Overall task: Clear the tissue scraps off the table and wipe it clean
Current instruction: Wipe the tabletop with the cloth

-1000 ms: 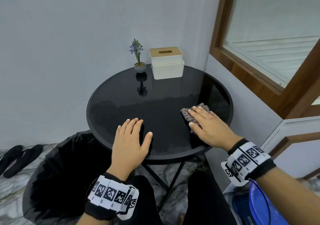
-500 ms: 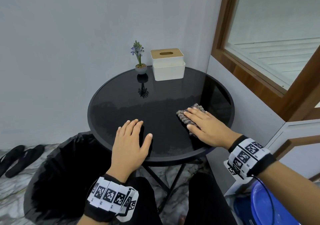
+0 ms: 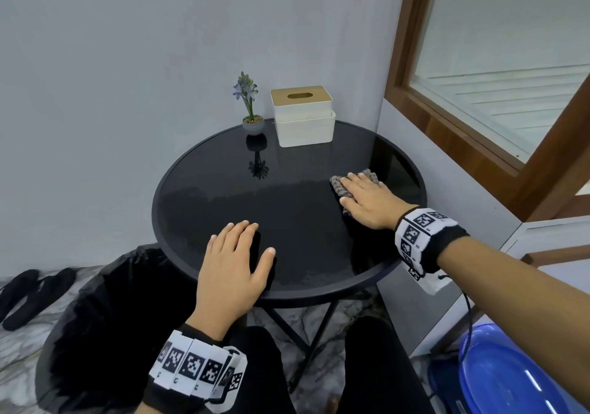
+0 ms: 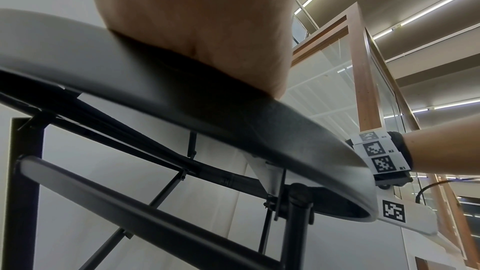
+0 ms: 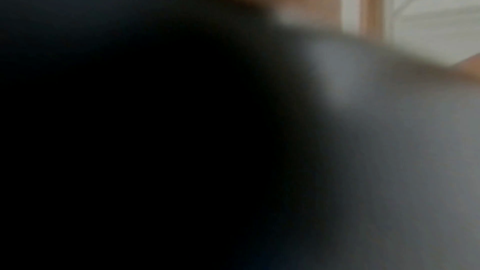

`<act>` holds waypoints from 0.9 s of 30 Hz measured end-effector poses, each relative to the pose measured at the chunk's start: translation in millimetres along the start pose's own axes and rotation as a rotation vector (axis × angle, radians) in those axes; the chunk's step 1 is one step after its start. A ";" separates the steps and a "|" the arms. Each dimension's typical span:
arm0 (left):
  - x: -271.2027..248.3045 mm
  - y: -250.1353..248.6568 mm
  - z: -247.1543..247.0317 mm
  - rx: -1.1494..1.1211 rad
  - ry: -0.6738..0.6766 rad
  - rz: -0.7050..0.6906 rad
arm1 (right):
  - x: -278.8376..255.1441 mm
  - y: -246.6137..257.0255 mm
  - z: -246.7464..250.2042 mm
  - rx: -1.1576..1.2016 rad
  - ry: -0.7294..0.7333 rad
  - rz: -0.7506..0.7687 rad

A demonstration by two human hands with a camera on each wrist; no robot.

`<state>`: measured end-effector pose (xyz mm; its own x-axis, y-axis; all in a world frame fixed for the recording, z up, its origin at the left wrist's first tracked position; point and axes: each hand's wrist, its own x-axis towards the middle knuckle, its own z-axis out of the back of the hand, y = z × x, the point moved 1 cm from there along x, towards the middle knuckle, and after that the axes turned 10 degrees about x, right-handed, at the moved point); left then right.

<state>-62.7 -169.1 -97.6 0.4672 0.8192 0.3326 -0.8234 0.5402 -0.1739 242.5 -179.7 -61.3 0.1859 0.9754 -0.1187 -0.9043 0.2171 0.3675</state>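
A round black glass table (image 3: 287, 190) stands in front of me. My right hand (image 3: 364, 199) lies flat with straight fingers on a grey knobbly cloth (image 3: 338, 187) at the table's right side, pressing it onto the glass. Flat on the near edge of the table rests my left hand (image 3: 236, 260), fingers straight and holding nothing. The left wrist view shows that palm (image 4: 197, 28) on the table rim (image 4: 233, 126) from below. The right wrist view is dark and blurred. I see no tissue scraps on the tabletop.
A white tissue box (image 3: 303, 117) with a wooden lid and a small potted flower (image 3: 250, 107) stand at the table's far edge. A black bin bag (image 3: 95, 318) gapes at the lower left, slippers (image 3: 28, 295) beyond it. A blue basin (image 3: 510, 375) sits lower right.
My right hand has slid the cloth away from me along the right side of the table, after first shifting it slightly left. The left hand has stayed in place.
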 end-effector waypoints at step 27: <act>16.7 -75.1 -6.4 -0.135 0.037 -0.096 | -22.1 9.0 -11.5 0.025 -0.049 0.028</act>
<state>9.0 -194.7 -84.9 0.5550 0.7679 0.3198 -0.7247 0.6351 -0.2672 225.8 -199.8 -65.9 0.1798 0.9817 -0.0629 -0.8997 0.1900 0.3930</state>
